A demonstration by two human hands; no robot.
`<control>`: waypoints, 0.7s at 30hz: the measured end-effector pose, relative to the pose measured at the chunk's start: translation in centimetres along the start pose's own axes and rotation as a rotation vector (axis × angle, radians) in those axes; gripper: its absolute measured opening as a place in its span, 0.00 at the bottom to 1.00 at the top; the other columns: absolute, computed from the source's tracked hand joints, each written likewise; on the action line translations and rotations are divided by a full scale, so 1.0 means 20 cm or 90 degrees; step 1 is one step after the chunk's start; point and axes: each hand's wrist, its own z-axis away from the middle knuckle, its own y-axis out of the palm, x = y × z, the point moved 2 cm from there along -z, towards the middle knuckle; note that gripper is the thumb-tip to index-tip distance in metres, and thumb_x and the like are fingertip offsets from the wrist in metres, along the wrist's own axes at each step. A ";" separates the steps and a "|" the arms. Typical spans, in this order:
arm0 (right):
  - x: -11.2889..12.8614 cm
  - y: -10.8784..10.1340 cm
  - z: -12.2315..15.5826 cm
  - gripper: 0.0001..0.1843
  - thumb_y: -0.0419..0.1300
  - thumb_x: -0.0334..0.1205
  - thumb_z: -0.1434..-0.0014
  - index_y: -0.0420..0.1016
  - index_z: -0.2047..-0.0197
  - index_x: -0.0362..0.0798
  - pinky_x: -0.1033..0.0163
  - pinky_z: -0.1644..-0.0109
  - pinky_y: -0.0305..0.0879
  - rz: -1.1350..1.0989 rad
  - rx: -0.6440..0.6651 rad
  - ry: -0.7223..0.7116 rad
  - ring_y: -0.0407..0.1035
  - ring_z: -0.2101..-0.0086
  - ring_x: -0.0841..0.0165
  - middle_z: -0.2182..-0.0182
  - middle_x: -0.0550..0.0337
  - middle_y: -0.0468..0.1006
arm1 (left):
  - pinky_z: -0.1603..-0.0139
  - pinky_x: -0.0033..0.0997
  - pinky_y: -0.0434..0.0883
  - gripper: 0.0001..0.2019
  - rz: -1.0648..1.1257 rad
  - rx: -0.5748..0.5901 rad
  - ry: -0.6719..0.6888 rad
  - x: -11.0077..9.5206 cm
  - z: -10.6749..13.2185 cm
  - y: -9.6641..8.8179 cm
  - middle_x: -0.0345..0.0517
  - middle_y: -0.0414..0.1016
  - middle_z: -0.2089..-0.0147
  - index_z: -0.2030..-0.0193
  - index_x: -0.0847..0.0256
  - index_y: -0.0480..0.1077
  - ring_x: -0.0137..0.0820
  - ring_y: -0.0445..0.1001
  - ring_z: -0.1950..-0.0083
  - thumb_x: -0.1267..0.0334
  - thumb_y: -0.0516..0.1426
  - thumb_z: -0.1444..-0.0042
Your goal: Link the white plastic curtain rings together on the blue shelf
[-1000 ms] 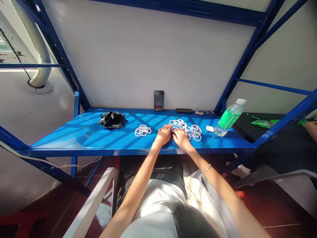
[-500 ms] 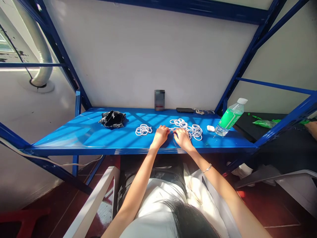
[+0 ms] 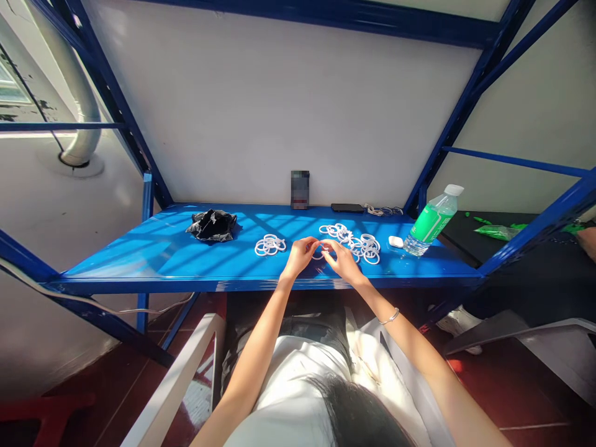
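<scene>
My left hand [image 3: 300,256] and my right hand [image 3: 343,261] are close together above the front of the blue table, fingers pinched on a white ring [image 3: 318,256] between them. The fingers partly cover the ring, and its details are too small to make out. Just right of and behind my right hand lies a loose pile of white rings [image 3: 369,247], part of it hidden by that hand. To the left of my left hand, a smaller heap of white rings [image 3: 270,245] lies flat.
A crumpled black plastic bag [image 3: 212,226] sits on the blue table [image 3: 139,248] at left. Along the back are a dark box [image 3: 300,190], a phone [image 3: 347,208] and a cable [image 3: 384,211]. A white case [image 3: 395,241] and a water bottle [image 3: 431,223] stand at right.
My fingers have lifted slightly and turned, and more of the white ring shows between them. The piles on the table look the same.
</scene>
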 end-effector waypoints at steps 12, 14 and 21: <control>0.01 -0.03 0.00 0.12 0.53 0.40 0.37 0.75 0.53 0.51 0.56 0.56 0.73 -0.040 -0.065 -0.006 0.75 0.63 0.63 0.61 0.56 0.79 | 0.71 0.25 0.63 0.17 0.019 -0.051 -0.022 -0.03 0.00 -0.01 0.40 0.71 0.72 0.62 0.62 0.72 0.26 0.66 0.72 0.49 0.53 0.39; 0.00 -0.04 0.00 0.12 0.53 0.40 0.37 0.76 0.55 0.51 0.56 0.57 0.73 -0.043 -0.087 0.015 0.75 0.64 0.63 0.62 0.56 0.80 | 0.69 0.25 0.65 0.18 0.013 -0.024 0.000 -0.04 0.01 -0.01 0.39 0.69 0.72 0.57 0.61 0.71 0.26 0.66 0.71 0.47 0.55 0.42; -0.03 -0.04 -0.01 0.11 0.57 0.45 0.39 0.78 0.59 0.50 0.54 0.56 0.73 -0.088 -0.132 0.083 0.76 0.63 0.61 0.63 0.55 0.81 | 0.64 0.28 0.70 0.24 -0.027 0.020 0.022 -0.02 0.02 0.01 0.42 0.71 0.66 0.46 0.60 0.68 0.28 0.69 0.67 0.51 0.61 0.46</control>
